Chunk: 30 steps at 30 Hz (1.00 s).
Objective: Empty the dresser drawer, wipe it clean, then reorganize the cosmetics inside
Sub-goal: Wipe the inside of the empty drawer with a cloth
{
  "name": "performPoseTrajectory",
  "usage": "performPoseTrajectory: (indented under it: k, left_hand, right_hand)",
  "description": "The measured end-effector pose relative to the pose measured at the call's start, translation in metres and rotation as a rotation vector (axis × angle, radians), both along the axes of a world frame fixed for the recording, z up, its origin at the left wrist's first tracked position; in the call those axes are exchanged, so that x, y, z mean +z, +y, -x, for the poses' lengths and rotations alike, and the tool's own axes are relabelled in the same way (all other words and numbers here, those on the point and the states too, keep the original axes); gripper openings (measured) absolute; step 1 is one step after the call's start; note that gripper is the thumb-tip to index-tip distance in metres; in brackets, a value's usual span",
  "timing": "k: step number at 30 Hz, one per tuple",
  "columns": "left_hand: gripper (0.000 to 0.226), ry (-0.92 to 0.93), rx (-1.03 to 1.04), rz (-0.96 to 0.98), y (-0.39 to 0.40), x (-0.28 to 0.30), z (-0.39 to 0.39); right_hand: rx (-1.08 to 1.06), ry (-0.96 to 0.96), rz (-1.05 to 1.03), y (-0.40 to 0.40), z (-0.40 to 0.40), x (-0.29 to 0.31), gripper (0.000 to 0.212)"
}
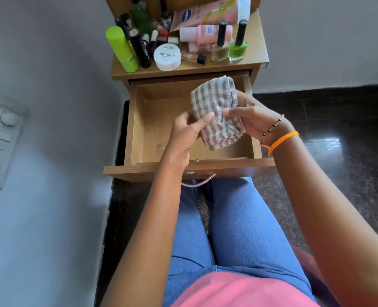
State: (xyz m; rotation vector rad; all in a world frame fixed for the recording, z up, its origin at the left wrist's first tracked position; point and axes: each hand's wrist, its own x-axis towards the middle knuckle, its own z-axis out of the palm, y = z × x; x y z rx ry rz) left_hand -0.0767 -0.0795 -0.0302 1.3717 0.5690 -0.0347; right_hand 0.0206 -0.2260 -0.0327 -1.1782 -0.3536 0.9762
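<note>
Two bare hands hold a folded woven cloth (214, 111), checked in grey and off-white, soft and slightly crumpled, above the open wooden drawer (152, 129). The left hand (188, 134) reaches up from below, its thumb and fingers pinching the cloth's lower left edge. The right hand (250, 118) cups the cloth from the right side, palm turned inward, thumb pressing across the front of the fabric; its wrist wears a thin beaded bracelet (272, 127) and an orange thread (281, 140). The drawer beneath the cloth is a shallow rectangular box of light brown wood-grain board, pulled fully out, its floor bare with a few pale marks near the front left corner; a curved metal handle (196, 182) hangs from its front panel. Just beyond the drawer, the dresser top (254, 49) is crowded with cosmetics: a round white tub (167, 56) printed "NAIL POLISH", a lime-green cylinder (121, 48), a glossy black tube (139, 48), a pink bottle (205, 33) lying flat, and two upright nail polish bottles, one beige-gold (220, 50), one green (238, 49). Below the drawer, the person's blue jeans (227, 229) show.
</note>
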Motion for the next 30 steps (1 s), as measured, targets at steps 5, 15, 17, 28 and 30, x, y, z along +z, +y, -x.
performPoseTrajectory:
  k: [5,15,17,28,30]
  left_hand:
    - [0.025,0.026,0.037,-0.097,-0.01,0.002,-0.014]
    - [0.02,-0.021,-0.091,-0.121,-0.039,0.023,-0.052]
    - [0.021,-0.035,-0.108,-0.19,-0.042,0.025,-0.058]
    - [0.016,-0.048,-0.184,-0.394,-0.047,0.024,-0.078]
    - [0.017,-0.049,-0.186,-0.4,-0.047,0.025,-0.082]
  right_hand:
    - [-0.271,-0.207,0.289,-0.005,0.009,0.0,0.049]
    - [-0.397,-0.252,0.051,-0.041,-0.007,0.013,0.044]
    - [-0.534,-0.281,0.068,-0.05,-0.021,0.022,0.047]
    - [-0.715,-0.267,0.35,-0.022,-0.148,0.038,0.054]
    - [-0.611,-0.331,0.444,-0.013,-0.162,0.028,0.048]
